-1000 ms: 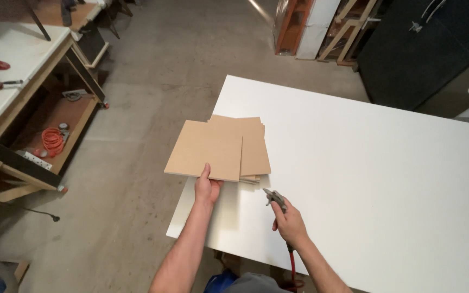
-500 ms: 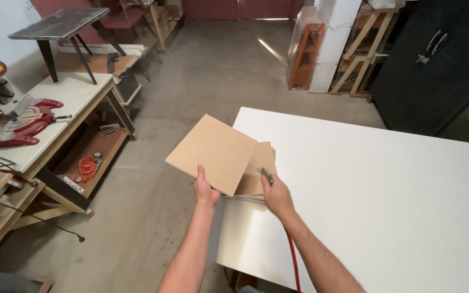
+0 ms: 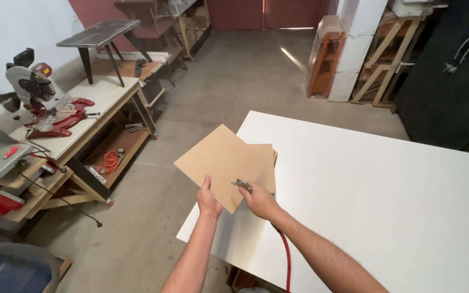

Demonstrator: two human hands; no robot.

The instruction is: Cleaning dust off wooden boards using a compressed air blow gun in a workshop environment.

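Your left hand (image 3: 208, 199) grips the lifted brown board (image 3: 223, 165) over the white table (image 3: 381, 201) corner, above stacked boards (image 3: 267, 163). Your right hand (image 3: 260, 202) is closed around a metal tool (image 3: 243, 185) with red hose (image 3: 286, 260). Miter saw (image 3: 39, 100) sits on the workbench (image 3: 90, 116) at nine o'clock; concrete floor (image 3: 213, 92) lies between.

The top board (image 3: 221, 163) is covering most of the boards (image 3: 270, 168) beneath it, so their number is staying unclear, and the left hand (image 3: 208, 199) is hiding its own fingers under that board's near edge. The right hand (image 3: 260, 203) is wrapping around a small metal tool (image 3: 242, 184), too small and too covered to identify, while its red hose (image 3: 286, 260) is running out past the bottom edge. The white table (image 3: 386, 206) is being cut off at the right and bottom edges, and the saw (image 3: 33, 97) on the bench (image 3: 90, 116) is showing too little detail to read.
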